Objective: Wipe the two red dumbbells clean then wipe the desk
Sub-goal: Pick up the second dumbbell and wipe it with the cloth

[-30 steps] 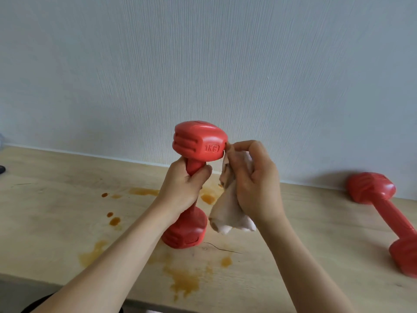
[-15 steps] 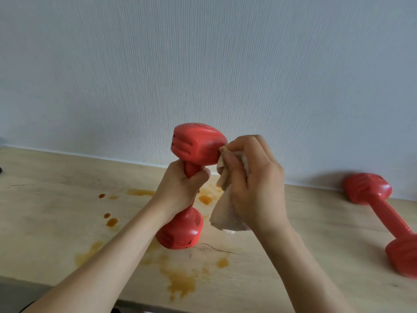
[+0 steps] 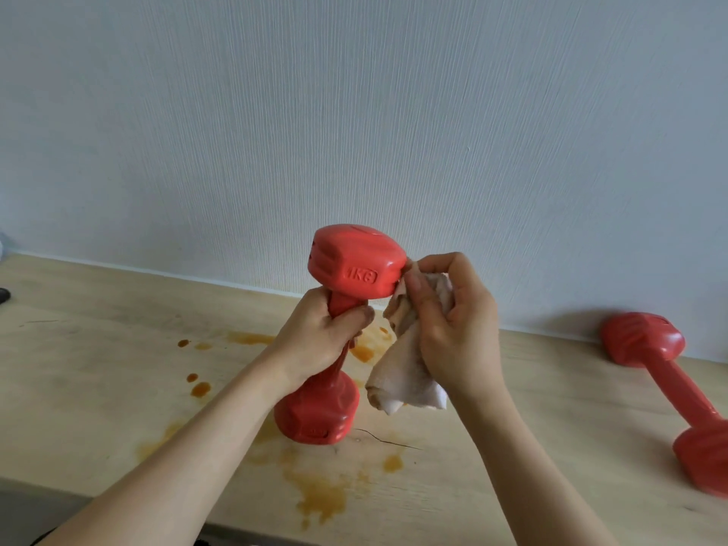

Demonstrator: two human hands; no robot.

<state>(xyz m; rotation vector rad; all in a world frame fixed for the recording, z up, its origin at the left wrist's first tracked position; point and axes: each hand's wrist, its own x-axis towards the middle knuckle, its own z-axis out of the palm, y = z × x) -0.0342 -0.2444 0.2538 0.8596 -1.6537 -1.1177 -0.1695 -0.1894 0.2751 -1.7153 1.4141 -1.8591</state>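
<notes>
Held dumbbell [image 3: 356,266]: smooth red coating, slight sheen, embossed marking. Second dumbbell [image 3: 665,392]: same finish. Cloth [image 3: 405,384]: soft white fabric, brown-soiled. Bench [image 3: 98,372]: pale matt wood, orange-brown stains. Wall [image 3: 354,112]: finely ribbed, matt.

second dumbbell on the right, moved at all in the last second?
No. The second dumbbell lies in the same spot on the desk, its far head just as near the wall edge; the small frame drift is head-camera motion.

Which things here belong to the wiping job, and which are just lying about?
Job: held dumbbell, left hand, cloth, right hand, second dumbbell, stained desk.
Lying about: dark object at the left edge, too cropped to identify.
</notes>
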